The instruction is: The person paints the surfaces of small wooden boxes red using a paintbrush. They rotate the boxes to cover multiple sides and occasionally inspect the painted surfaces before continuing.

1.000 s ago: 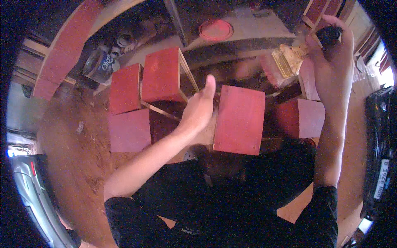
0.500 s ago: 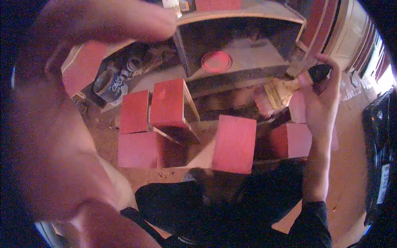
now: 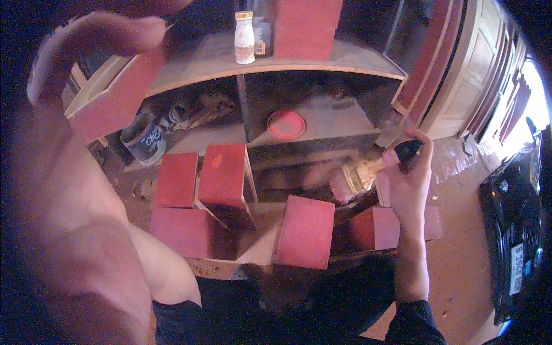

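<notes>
Reddish-brown floor (image 3: 454,276) spreads around a small middle box (image 3: 306,232), painted pink-red, just in front of the person's dark-clothed lap. Beyond the middle box stands a low wooden shelf unit (image 3: 359,64); well to its right is the front of a black car (image 3: 503,241).

Bent at the elbow, the left arm lifts its hand (image 3: 66,198) close to the lens, well left of the middle box. The right forearm reaches forward past the box's right side, wrist curled inward.

The right hand (image 3: 409,187) has its fingers wrapped around the handle of a wide paintbrush (image 3: 363,174), which lies beyond the middle box and to its right, bristles pointing left. The left hand's index finger arches over at the top, but whether the fingers touch or hold anything cannot be told.

Left of the middle box are two red boxes (image 3: 223,175) side by side and a pinker box (image 3: 183,233) nearer the lap; to its right sits another box (image 3: 386,228), partly behind the right forearm. The left hand is blurred, dark and cut off by the rim. The right fingers cover part of the brush handle, and whether the bristles touch anything is unclear.
</notes>
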